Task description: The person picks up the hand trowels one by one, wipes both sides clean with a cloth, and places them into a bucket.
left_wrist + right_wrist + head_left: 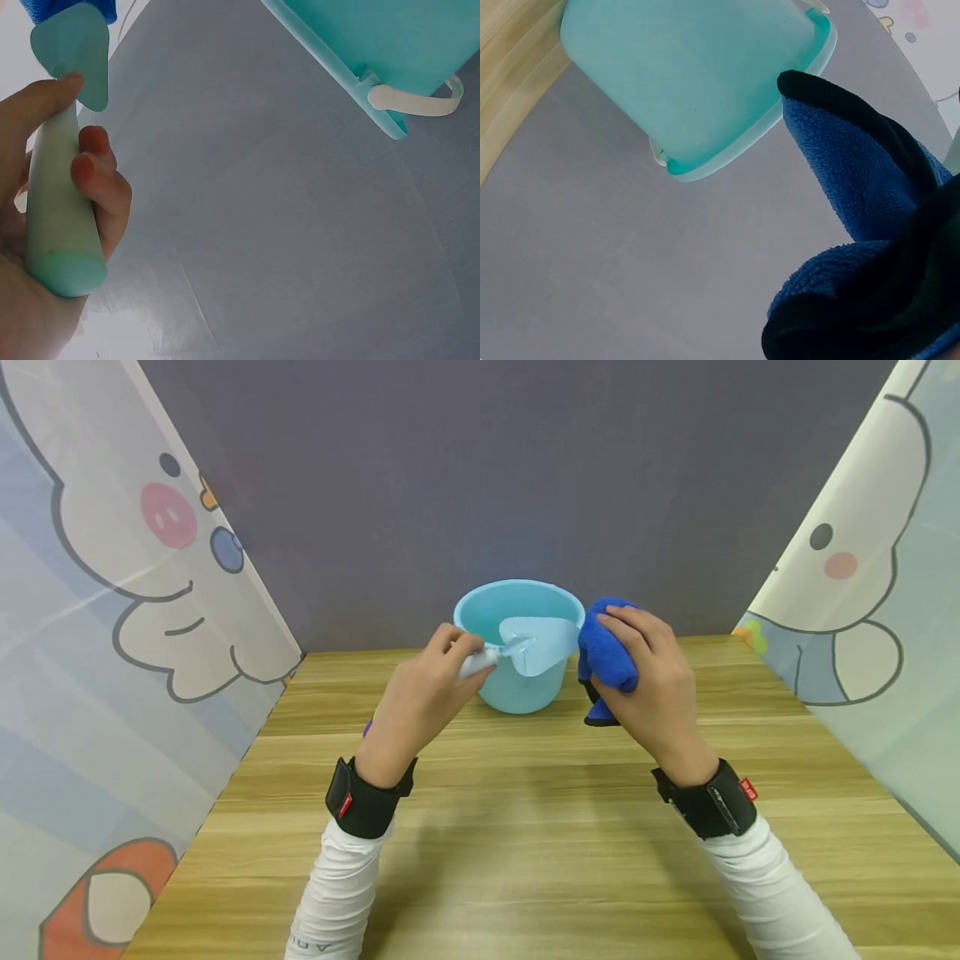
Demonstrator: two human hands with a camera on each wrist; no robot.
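Note:
My left hand (pixel 420 693) grips the white handle of a small light-blue shovel (pixel 546 645), its blade pointing right. In the left wrist view, fingers and thumb wrap the shovel's handle (pixel 61 187), and its rounded end shows below. With my right hand (pixel 652 681) I hold a bunched blue towel (pixel 606 652) with black edging, right at the blade's tip. Folds of the towel (pixel 847 161) hang down in the right wrist view. Behind the shovel stands a light-blue bucket (pixel 517 693), upright on the table; the blade overlaps its rim in the head view.
The wooden table (pixel 525 860) runs back to a dark grey panel (pixel 525 468). Cartoon-printed sheets (pixel 97 610) line both sides. A small purple thing (pixel 367 727) peeks out behind my left wrist, mostly hidden. The bucket's white handle (pixel 412 101) hangs at its rim.

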